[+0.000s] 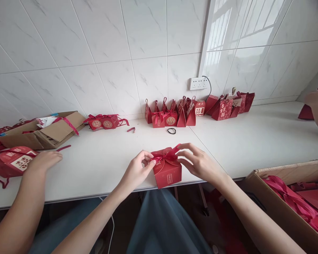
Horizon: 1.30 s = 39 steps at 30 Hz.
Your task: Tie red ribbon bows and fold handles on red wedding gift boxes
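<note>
A small red gift box [169, 175] with gold print sits at the front edge of the white table. A red satin ribbon [166, 155] is tied in a bow across its top. My left hand [137, 169] is at the box's left side, thumb and forefinger pinched on one end of the bow. On the other side, the fingers of my right hand [197, 163] are curved around the bow's right loop. The fingertips there partly cover the ribbon.
Finished-looking red boxes [171, 119] line the wall, with red bags [225, 108] beyond. An open carton [257, 180] of ribbons stands at right, another carton [45, 137] at left. A black hair tie [171, 131] lies behind my box. Co-workers' hands [46, 160] appear at both sides.
</note>
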Each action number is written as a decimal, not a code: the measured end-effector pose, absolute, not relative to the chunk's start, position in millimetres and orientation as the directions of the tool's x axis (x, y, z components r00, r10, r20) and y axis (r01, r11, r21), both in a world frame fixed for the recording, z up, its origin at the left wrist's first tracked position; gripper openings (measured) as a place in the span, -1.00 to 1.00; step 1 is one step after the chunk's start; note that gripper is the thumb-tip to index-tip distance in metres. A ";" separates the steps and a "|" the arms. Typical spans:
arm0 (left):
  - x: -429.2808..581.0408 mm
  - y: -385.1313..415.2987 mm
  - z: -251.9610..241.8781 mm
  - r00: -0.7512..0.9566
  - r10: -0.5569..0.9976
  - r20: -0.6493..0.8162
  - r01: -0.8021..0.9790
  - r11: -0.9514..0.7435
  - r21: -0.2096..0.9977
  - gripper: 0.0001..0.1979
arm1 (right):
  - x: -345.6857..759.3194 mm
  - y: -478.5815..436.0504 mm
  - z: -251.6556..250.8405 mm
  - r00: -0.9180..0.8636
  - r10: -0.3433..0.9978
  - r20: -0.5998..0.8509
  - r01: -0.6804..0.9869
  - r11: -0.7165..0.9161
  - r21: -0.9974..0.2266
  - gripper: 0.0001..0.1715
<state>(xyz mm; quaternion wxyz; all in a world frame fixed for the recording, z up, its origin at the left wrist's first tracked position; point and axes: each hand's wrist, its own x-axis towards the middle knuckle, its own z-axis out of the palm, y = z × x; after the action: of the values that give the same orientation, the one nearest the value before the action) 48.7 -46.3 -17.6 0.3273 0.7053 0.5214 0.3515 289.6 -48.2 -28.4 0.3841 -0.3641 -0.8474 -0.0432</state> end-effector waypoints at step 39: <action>48.3 -33.9 -43.7 0.437 0.898 -0.045 -0.198 0.145 0.969 -0.67 | 285.0 -18.7 -57.1 -0.563 0.822 -0.089 -0.330 -0.322 -0.887 -0.58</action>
<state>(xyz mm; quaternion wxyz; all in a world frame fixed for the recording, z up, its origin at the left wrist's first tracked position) 48.3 -33.9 -43.7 0.6751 0.5125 0.3416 0.4061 285.0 -18.7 -57.1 0.3765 -0.2771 -0.4439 0.7645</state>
